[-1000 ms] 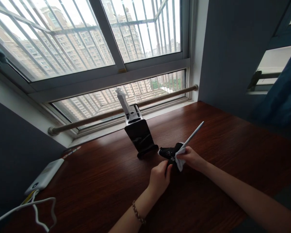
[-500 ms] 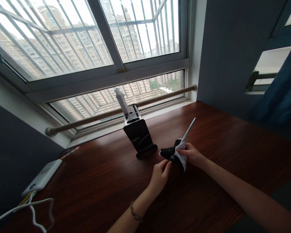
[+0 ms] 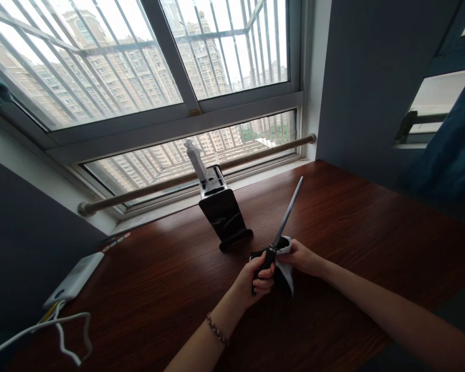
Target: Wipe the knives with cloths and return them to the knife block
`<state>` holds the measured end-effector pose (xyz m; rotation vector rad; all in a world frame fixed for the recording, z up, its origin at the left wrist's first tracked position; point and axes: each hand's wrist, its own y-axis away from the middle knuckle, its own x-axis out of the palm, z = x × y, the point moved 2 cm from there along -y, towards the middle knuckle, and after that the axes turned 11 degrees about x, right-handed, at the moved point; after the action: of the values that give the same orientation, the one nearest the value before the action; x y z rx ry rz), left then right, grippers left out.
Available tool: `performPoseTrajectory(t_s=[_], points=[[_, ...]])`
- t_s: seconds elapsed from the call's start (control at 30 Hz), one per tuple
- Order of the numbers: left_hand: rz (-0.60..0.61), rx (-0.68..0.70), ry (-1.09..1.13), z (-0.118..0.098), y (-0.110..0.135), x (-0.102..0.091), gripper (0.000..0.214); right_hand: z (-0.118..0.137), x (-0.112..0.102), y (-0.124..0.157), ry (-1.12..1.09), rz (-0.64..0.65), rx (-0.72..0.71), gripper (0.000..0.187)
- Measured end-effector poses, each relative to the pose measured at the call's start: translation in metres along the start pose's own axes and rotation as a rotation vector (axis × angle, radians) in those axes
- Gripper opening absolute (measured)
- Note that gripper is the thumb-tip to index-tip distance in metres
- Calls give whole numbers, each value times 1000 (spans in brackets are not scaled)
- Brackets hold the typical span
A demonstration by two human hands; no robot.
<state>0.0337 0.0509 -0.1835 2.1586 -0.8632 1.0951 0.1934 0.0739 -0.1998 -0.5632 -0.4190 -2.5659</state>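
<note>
A sharpening steel (image 3: 289, 211) with a long grey rod and black handle points up and away over the table. My left hand (image 3: 251, 281) is closed around its handle. With my right hand (image 3: 302, 258) I pinch a black and white cloth (image 3: 285, 274), which bunches beside the lower end of the rod and hangs down toward the table. Parts of the handle and cloth are hidden by my fingers. Beyond my hands stands a black and silver knife block (image 3: 223, 217), tilted in view. Something wrapped in white (image 3: 196, 160) sticks up from its top.
The brown wooden table (image 3: 170, 258) reaches to the window sill. A white device (image 3: 74, 279) with white cables (image 3: 60, 330) lies at the left edge. A pipe (image 3: 147, 195) runs across the window, and a blue curtain (image 3: 445, 160) hangs at right.
My left hand has gone from pinching near the cloth to gripping the black handle. The cloth sits lower, so more of the rod shows, and the rod has shifted slightly left.
</note>
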Motion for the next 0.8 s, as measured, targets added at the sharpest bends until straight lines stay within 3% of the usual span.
performPoseTrajectory(t_s=[0.17,0.43,0.6,0.8], points=[[-7,-15,-37,2,-5,-3,40,-2,6,1,-38,-5,25,24],[-233,308,-468,5,-9,-1,38,-1,-6,-4,-22,-79,34,23],[-208,392,-399,5,-7,-2,36,11,-7,0,-140,-61,98,23],[-232,454,-215,-3,-7,-11,31,23,-31,-6,-334,-246,-93,17]])
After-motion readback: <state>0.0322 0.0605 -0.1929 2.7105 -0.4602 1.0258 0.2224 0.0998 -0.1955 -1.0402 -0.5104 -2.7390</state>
